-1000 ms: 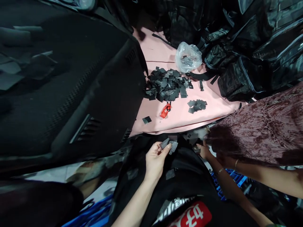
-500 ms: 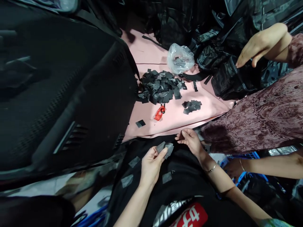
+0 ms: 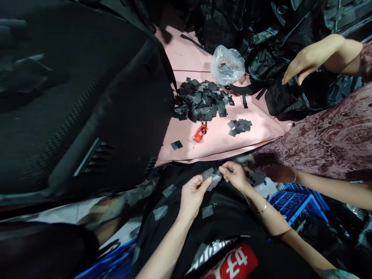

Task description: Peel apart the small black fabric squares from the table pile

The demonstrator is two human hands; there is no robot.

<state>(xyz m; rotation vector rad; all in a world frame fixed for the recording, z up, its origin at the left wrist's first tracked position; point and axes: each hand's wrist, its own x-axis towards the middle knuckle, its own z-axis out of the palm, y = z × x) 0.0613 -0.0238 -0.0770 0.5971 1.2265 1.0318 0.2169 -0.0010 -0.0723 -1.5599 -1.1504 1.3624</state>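
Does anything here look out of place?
One grey square lies alone on the pink sheet, apart from the big pile; three more squares lie scattered on the black cloth beside the left hand.

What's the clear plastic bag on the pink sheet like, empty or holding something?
Not empty: dark grey pieces show through the clear plastic bag, which sits slumped on the pink sheet.

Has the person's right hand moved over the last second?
Yes. The right hand has shifted left, away from the maroon fabric, and now pinches the grey pieces in the left hand.
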